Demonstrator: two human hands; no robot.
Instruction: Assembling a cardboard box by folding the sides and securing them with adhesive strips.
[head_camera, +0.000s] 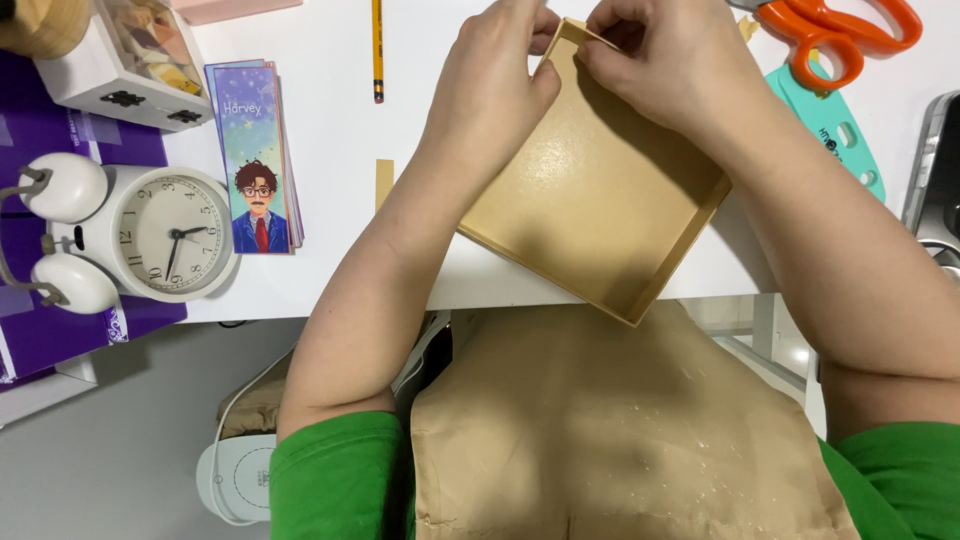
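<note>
1. A shallow square cardboard tray (600, 190), tan and matte, lies tilted on the white worktop (330, 130), overhanging its near edge.
2. The left hand (495, 85) pinches the tray's 12 o'clock corner.
3. The right hand (665, 60) pinches the same corner.
4. Orange-handled scissors (840, 30) lie at 2 o'clock.

White alarm clock (165, 235), illustrated bookmark (256, 160), yellow pencil (377, 50), orange scissors (835, 28)
</note>
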